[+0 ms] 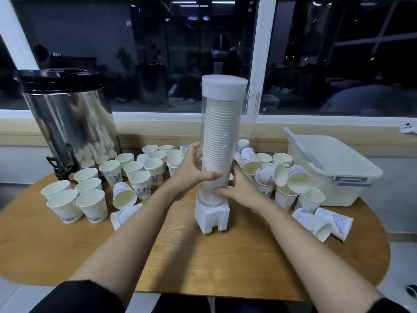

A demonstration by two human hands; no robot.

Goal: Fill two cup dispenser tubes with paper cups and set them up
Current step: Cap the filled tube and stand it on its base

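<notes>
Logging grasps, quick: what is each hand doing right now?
Left hand: curled round the filled dispenser tube, lower half.
Right hand: curled round the same tube, just above its white base.

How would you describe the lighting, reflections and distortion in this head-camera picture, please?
Head view: dim indoor light; the dark window mirrors the room; the left forearm casts a soft shadow on the table; wide-angle distortion bends the window frame; the metal urn reflects cups.

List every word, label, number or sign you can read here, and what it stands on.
No text here can be read.
The paper cups: blue print, too blurred to tell whether it holds words.
The dispenser tube, metal urn and white box: no label shows.
</notes>
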